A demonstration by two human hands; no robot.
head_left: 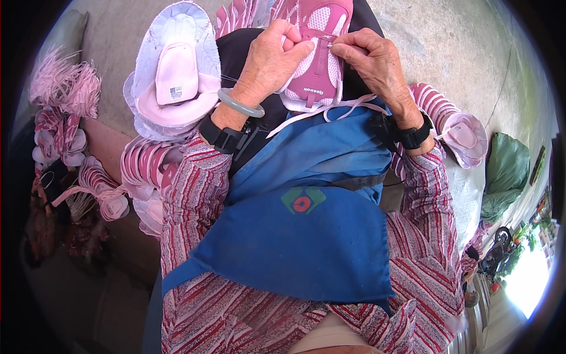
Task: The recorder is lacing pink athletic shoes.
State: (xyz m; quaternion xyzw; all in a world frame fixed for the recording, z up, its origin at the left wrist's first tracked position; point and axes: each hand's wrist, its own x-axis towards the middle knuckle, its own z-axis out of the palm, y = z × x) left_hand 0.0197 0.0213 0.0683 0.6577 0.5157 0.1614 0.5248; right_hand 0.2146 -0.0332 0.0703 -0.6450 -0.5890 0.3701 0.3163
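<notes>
On my dark-clad lap lies a pink and white shoe upper [321, 62], its toe toward me. My left hand [274, 56] is closed over its left side, thumb and forefinger pinched beside the lacing area. Opposite it, my right hand [371, 56] pinches at the same spot, thumb and finger together. A thin strand seems to run between the fingertips, too fine to make out. Loose pale pink laces [348, 110] trail below the toe across my blue apron [295, 248].
At left is a stack of pale blue and pink shoe parts [177, 71]. Nested pink uppers [141, 168] lie below it, and more uppers [463, 133] at right. Bundled pink laces [65, 85] hang far left. A green sack [506, 171] stands far right on the concrete floor [448, 53].
</notes>
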